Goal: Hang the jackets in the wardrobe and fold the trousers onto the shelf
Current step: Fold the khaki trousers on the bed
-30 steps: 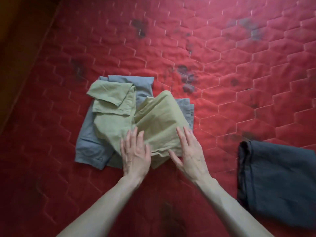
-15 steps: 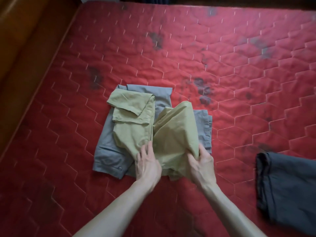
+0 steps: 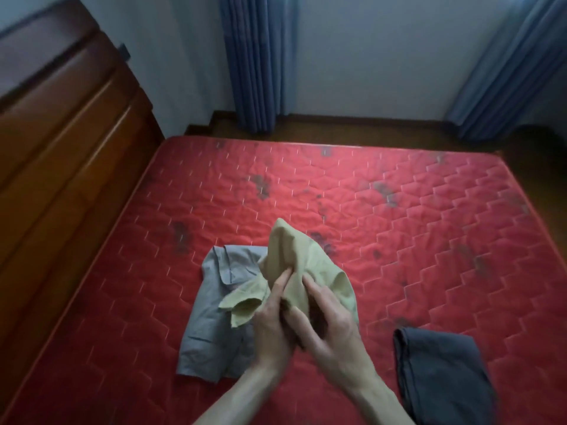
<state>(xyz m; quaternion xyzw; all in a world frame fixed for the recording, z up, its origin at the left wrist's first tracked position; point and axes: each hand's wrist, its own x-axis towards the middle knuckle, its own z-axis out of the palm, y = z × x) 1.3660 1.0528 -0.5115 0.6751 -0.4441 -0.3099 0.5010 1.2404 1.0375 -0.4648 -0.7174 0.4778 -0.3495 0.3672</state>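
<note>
Khaki garment [image 3: 302, 265] now lifted (both hands gripping).

Both the left hand [image 3: 271, 325] and right hand [image 3: 329, 328] gripped the bunched green trousers [image 3: 302, 265] above grey trousers [image 3: 214, 314] (spread flat) on the red mattress [image 3: 399, 240].

Both bare forearms reached up from the lower edge and met above the red mattress [image 3: 399, 240]. The left hand [image 3: 271, 323] and right hand [image 3: 329, 320] lay close together, fingers curled, gripping the bunched olive trousers [image 3: 294, 259].
</note>
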